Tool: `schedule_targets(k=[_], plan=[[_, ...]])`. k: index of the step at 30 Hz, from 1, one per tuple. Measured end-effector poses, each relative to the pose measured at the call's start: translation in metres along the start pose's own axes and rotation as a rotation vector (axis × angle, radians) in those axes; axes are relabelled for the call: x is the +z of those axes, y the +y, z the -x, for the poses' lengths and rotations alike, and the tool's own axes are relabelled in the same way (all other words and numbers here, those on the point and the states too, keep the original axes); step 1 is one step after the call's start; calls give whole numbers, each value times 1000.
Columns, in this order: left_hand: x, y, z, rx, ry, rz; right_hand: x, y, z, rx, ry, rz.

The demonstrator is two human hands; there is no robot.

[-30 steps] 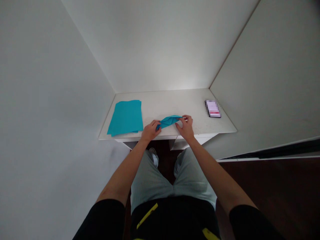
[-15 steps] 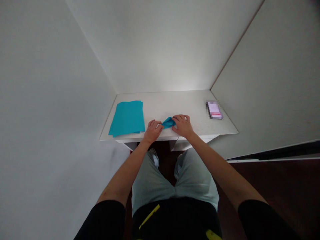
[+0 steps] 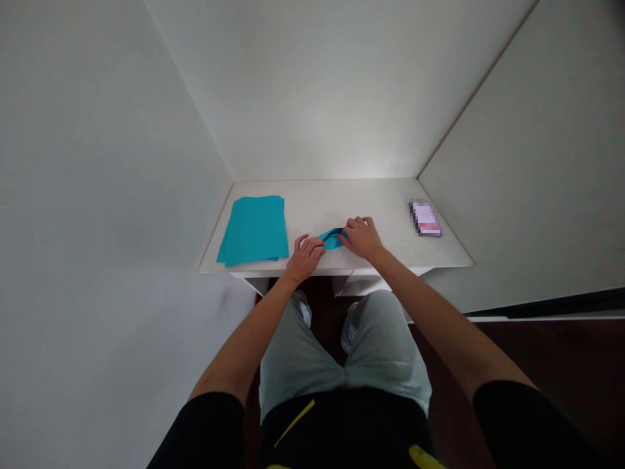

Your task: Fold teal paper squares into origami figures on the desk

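A small folded piece of blue paper (image 3: 333,240) is held between my two hands near the front edge of the white table (image 3: 317,195). My left hand (image 3: 305,257) pinches its left end. At the right end, the fingers and thumb of my right hand (image 3: 362,237) grip it. Between the hands the paper shows a dark gap along its upper side, with its layers slightly apart. To the left of my left hand lies a stack of flat blue sheets (image 3: 256,229), its edges not quite lined up.
A phone (image 3: 426,218) with a blurred, lit screen lies at the table's right end. White walls (image 3: 322,91) rise behind the table and on both sides. My legs (image 3: 385,352) are below the front edge.
The view has shifted slightly. The folded paper looks a little more opened out between my hands, and my right hand is slightly farther from my left.
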State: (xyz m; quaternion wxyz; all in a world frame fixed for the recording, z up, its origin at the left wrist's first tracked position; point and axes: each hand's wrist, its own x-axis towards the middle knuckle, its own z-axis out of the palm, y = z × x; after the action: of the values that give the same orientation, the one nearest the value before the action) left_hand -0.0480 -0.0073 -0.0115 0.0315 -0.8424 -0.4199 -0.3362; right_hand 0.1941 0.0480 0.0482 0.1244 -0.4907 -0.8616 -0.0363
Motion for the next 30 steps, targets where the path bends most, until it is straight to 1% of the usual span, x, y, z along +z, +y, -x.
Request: schedule_targets(k=[4, 10, 13, 18, 20, 24, 25, 27, 30], plan=[[-7, 7, 2, -6, 20, -15, -7, 0, -4, -3, -25, 29], [-15, 14, 8, 61, -86, 11, -13, 12, -11, -38, -84, 54], [-19, 16, 7, 69, -101, 21, -13, 14, -14, -50, -89, 69], [-22, 17, 4, 84, -107, 28, -15, 13, -14, -71, -68, -2], [-22, 16, 3, 98, -121, 31, -17, 14, -13, -117, -108, 4], [-26, 16, 0, 98, -187, 34, -19, 19, -11, -294, -255, -25], [-29, 17, -2, 89, -203, 27, -18, 21, -11, -328, -276, -40], [-34, 20, -6, 81, -233, 13, -16, 24, -11, -362, -271, -66], [-42, 29, -14, 104, -300, 10, -11, 27, -10, -352, -217, -61]])
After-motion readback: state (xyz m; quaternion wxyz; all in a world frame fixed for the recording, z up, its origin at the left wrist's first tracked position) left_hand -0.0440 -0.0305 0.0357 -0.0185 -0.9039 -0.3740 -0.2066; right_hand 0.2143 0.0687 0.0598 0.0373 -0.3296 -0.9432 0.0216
